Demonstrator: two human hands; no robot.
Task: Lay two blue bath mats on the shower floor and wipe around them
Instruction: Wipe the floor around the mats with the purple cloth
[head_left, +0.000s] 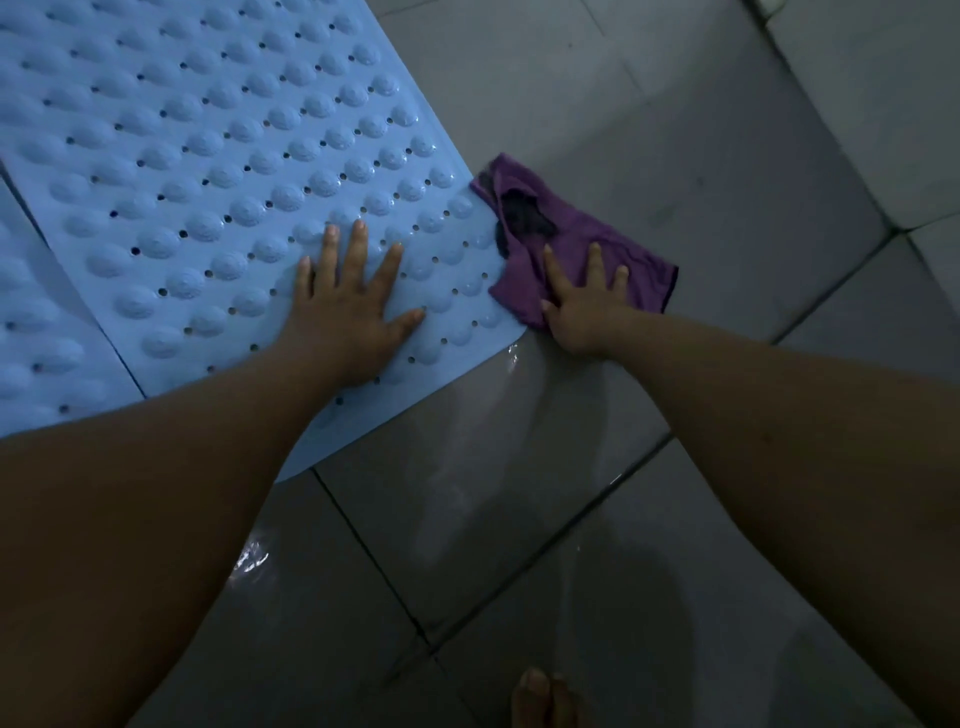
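My left hand (347, 306) lies flat with spread fingers on the near mat (218, 171), close to its corner. The second mat (36, 322) lies just beside it at the left. My right hand (584, 306) presses with open fingers on the purple cloth (587, 244), which touches the mat edge on the wet grey floor (519, 467).

Left hand (347, 306) flat on mat (208, 156); right hand (584, 306) presses cloth (571, 244).

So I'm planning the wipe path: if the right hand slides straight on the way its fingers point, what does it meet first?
More of the purple cloth under the right hand, then bare grey floor tiles; the way looks free.
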